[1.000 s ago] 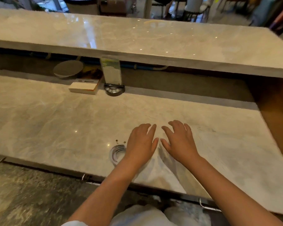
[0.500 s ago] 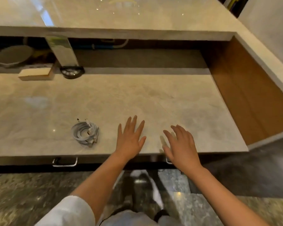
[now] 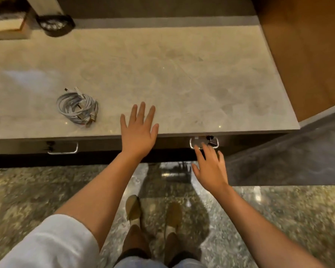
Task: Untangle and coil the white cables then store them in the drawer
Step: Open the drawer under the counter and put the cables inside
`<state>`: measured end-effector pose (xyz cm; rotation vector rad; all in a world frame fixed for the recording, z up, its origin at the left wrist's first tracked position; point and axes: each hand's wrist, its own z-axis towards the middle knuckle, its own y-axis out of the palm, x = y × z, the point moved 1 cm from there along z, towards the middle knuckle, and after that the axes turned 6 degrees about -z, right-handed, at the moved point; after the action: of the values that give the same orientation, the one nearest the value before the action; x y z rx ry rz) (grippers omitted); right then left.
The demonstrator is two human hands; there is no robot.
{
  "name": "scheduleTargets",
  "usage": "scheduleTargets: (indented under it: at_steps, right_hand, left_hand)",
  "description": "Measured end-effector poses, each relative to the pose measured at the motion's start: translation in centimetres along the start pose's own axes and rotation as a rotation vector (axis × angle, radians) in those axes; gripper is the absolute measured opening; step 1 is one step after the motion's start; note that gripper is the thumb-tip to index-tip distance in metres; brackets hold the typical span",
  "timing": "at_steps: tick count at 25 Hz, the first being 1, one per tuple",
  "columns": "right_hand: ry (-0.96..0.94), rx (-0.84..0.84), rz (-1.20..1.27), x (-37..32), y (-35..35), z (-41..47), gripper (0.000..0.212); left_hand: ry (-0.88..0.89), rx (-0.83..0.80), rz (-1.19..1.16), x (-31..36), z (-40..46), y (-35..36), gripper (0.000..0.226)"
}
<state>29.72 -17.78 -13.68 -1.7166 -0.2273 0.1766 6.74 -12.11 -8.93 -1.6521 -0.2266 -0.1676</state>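
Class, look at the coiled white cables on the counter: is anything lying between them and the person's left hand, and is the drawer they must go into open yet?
Nothing visible lies between the left hand and the coiled white cables; only bare counter separates them. The drawers are shut, though: the right hand reaches toward the right drawer handle, not yet gripping it.

White cables [image 3: 77, 107]; beige veined marble counter [image 3: 182, 74]; speckled, seemingly greenish floor [image 3: 27, 190]; brown shoes [image 3: 133, 209].

I see warm, rather dim indoor light. The stone counter [image 3: 182, 74] shows a pale bluish glare near its left edge and small bright sparkles along its front edge. The polished floor [image 3: 278, 219] reflects light strongly and looks smeared by motion blur. Straight lines bend toward the frame edges.
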Motion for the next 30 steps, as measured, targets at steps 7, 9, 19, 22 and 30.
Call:
scheduleTargets:
  at_steps: [7,9,19,22,30]
  right_hand:
    - [0.093,-0.061,0.020,-0.6,2.9,1.1,0.064]
    - [0.100,-0.062,0.033,-0.6,2.9,0.9,0.063]
    - [0.122,-0.183,0.006,-1.2,5.1,-7.7,0.064]
    - [0.131,-0.225,-0.005,-1.4,5.8,-10.6,0.068]
    - [0.146,-0.330,0.014,-2.0,6.6,-15.1,0.064]
  left_hand:
    - [-0.006,0.025,0.000,0.0,0.1,0.2,0.055]
    - [-0.001,0.032,-0.010,0.0,0.0,0.1,0.055]
    - [0.015,0.007,-0.006,0.0,0.0,0.0,0.055]
    - [0.011,0.003,0.006,-0.1,0.0,0.1,0.055]
    - [0.018,0.011,0.006,0.1,-0.1,0.1,0.055]
